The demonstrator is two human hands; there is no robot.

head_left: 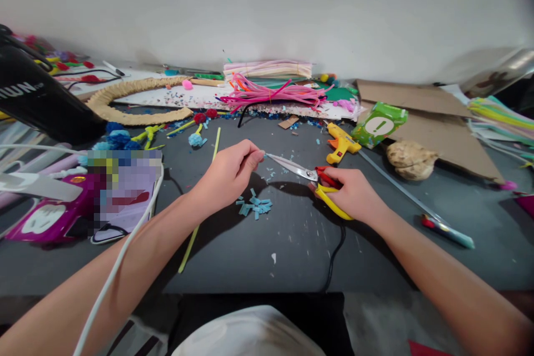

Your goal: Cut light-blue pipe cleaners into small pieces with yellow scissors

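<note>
My right hand [352, 192] is closed on the red and yellow handles of a pair of scissors [294, 167], whose blades point left. The tips reach the fingertips of my left hand [234, 171]. Those fingers are pinched together, and a tiny bit of blue shows at their ends; most of it is hidden. Below, on the grey table, lies a small heap of cut light-blue pieces [255, 206]. A yellow-green pipe cleaner [189, 250] runs along the table beneath my left forearm.
A yellow glue gun [341, 143], a green packet [380, 123] and cardboard [442, 142] are at the right. Pink pipe cleaners [275, 93] lie at the back. A black bottle [37, 89] and a phone [129, 194] stand and lie left. A white cable [120, 258] crosses my left forearm.
</note>
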